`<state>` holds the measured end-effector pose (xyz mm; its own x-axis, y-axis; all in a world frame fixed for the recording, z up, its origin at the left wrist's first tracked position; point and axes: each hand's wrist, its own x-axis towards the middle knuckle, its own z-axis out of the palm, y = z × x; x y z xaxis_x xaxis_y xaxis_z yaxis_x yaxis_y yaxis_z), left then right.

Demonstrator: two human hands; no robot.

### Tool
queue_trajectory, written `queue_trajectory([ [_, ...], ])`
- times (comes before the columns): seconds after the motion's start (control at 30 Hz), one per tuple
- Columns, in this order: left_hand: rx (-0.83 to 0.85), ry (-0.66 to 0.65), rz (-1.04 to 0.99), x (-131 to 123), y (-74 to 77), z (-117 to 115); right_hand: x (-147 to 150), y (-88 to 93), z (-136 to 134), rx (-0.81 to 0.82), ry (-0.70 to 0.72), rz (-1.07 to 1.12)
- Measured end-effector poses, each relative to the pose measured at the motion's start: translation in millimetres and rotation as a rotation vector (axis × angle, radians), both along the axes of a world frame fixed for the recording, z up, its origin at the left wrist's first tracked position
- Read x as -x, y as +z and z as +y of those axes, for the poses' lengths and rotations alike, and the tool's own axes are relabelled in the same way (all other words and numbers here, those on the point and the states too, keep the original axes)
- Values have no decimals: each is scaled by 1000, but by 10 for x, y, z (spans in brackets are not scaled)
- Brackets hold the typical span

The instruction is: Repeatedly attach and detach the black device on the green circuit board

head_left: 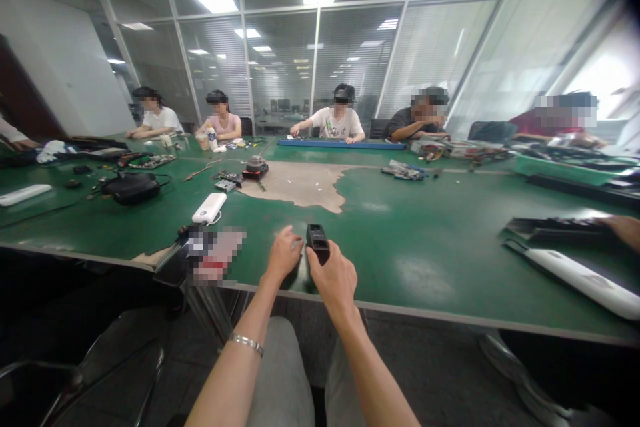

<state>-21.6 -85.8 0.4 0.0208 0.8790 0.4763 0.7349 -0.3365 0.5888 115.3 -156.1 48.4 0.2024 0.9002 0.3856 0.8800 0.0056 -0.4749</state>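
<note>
In front of me, above the near edge of the green table (380, 247), my right hand (338, 278) is closed around a small black boxy device (317, 236). Its top end shows dark recesses and faint markings, too small to read; the lower part is hidden by my fingers. Just left of it is my left hand (283, 255), its fingers loosely bent and apart with nothing visible in them. A narrow gap separates those fingers from the device. My left wrist wears a metal band (247, 343).
Left of my hands lie a white power bank (209, 207) and a black pouch (131, 187). A bare tan patch (300, 183) marks the table ahead. At right, another person's hand (623, 230) touches a dark long part beside a white casing (583, 277). Several people sit opposite.
</note>
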Motion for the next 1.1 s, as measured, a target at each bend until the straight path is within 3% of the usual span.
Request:
queue_trajectory([
  [0.33,-2,-6,10,-2,9,3,-14,-185,-31,1,11,-61],
  [0.5,11,-4,6,-2,17,10,-27,-283,11,-121,71,-44],
  [0.9,4,3,10,-4,28,-2,-87,-251,147,-117,61,3],
  [1.1,6,-10,10,-19,58,-20,-100,-380,180,-210,55,53],
])
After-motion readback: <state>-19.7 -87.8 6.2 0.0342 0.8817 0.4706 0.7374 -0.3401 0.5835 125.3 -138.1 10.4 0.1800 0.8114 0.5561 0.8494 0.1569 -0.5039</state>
